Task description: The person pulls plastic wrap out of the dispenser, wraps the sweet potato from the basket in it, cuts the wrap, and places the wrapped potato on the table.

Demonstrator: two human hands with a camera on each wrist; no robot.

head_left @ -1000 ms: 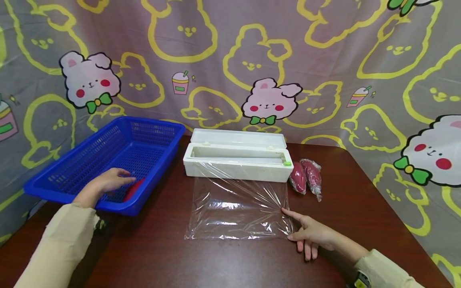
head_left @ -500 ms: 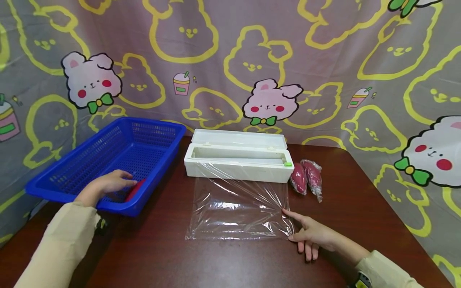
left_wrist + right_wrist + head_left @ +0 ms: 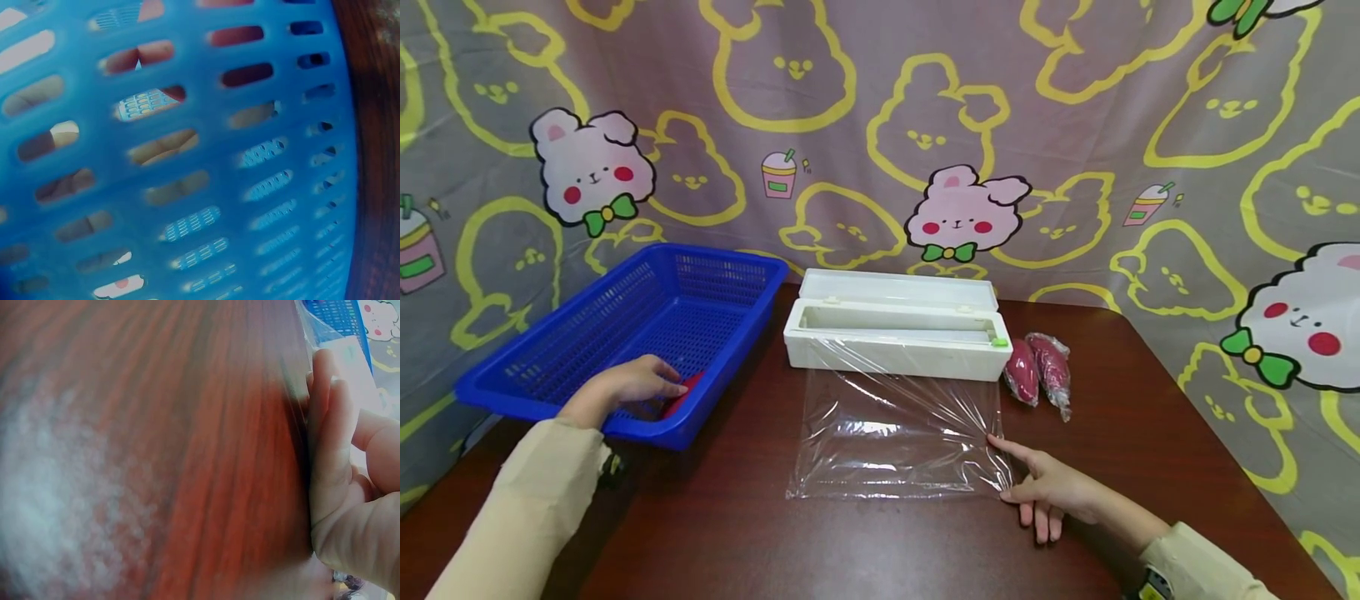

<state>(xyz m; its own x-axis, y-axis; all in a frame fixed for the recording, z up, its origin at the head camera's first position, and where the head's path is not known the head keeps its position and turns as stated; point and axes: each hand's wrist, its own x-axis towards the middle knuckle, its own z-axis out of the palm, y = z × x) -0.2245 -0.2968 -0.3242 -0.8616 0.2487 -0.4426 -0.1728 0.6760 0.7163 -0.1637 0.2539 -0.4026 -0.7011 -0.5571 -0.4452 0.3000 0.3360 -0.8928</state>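
Observation:
In the head view my left hand (image 3: 632,383) reaches down into the blue basket (image 3: 730,350), its fingers curled over a smooth red object (image 3: 683,396) by the near right wall. The hand hides much of that object. Through the slots in the left wrist view, bits of the red object (image 3: 247,74) and fingers (image 3: 156,50) show. My right hand (image 3: 1060,487) rests at the right edge of a sheet of clear cling film (image 3: 880,442), its index finger and thumb spread and touching it. Creases in the film run to these fingertips.
The film comes out of a white dispenser box (image 3: 898,354) with its lid raised and a green slider (image 3: 999,342). Two film-wrapped reddish oblong items, one (image 3: 1021,375) beside the other (image 3: 1052,367), lie to its right. A patterned curtain (image 3: 850,100) hangs behind the table.
My left hand has shifted very slightly inside the basket, over the red object. The right hand and the film have stayed where they were.

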